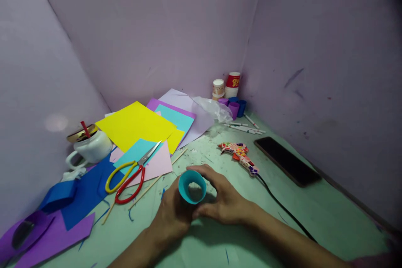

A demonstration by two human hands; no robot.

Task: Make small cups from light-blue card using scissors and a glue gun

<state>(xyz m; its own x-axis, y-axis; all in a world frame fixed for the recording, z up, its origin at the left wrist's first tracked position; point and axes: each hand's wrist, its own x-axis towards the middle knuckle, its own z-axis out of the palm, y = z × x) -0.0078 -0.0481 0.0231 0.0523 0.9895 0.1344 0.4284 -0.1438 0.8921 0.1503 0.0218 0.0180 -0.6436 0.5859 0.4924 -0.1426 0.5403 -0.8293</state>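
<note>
A turquoise paper tube (185, 194) stands near the front of the table, its round opening facing up toward me. My left hand (174, 211) is wrapped round its left side. From the right, my right hand (221, 197) curves about the same tube, with fingers behind it and the thumb in front. The tube's lower part is hidden by both hands. Left of my hands lie scissors (141, 163) with one yellow and one red handle, blades resting on pink and light-blue paper. A flower-patterned glue gun (241, 155) lies beyond my right hand.
Yellow paper (135, 123) covers other coloured sheets at the back. At left are a white mug (94, 146), blue paper (84, 197) and purple paper (59, 234). A phone (287, 161), a black cord (282, 209), markers (241, 127) and cups (232, 86) occupy the right side.
</note>
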